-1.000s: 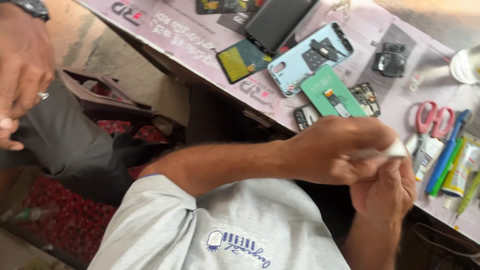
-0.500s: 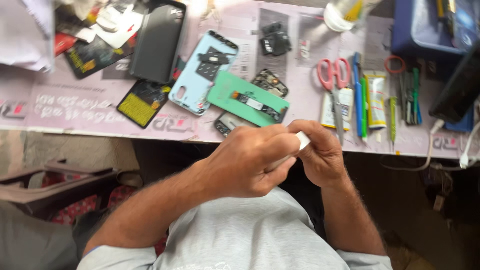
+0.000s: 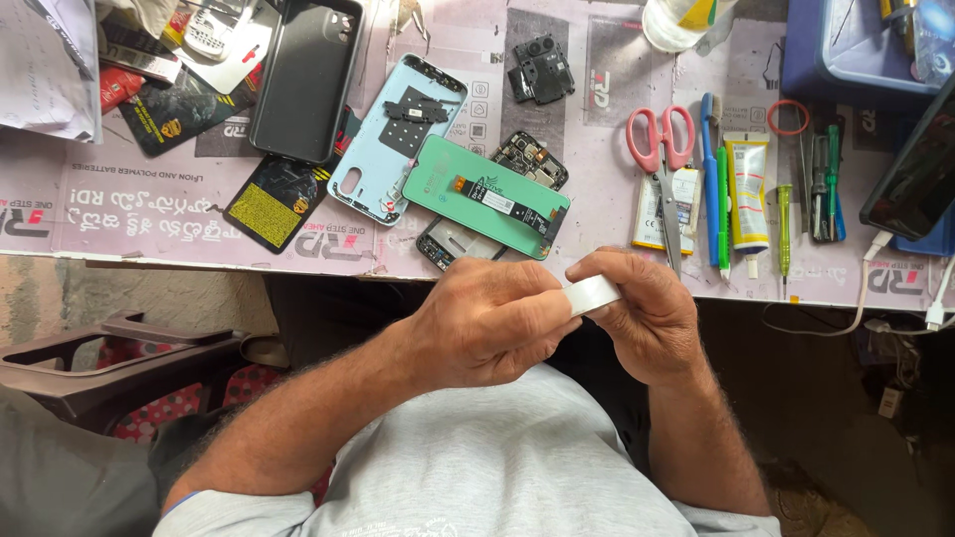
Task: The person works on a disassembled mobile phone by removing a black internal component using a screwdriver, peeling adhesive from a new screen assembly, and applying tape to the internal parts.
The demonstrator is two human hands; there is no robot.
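Now straight above the bench (image 3: 617, 214), with the whole spread in view: black phone case (image 3: 303, 75), green screen panel (image 3: 487, 196), red scissors (image 3: 659, 149). Both hands low in front of the bench edge as before, left hand (image 3: 487, 323) and right hand (image 3: 642, 313) curled around the same small white tape roll (image 3: 592, 294). Same pinching grip, so still busy with the tape.

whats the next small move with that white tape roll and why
Probably peel a short strip free. Both hands, left hand and right hand, pinch the white tape roll between them near the table edge, and no loose end shows yet. The green phone screen lies face down just ahead, within easy reach for whatever gets taped.
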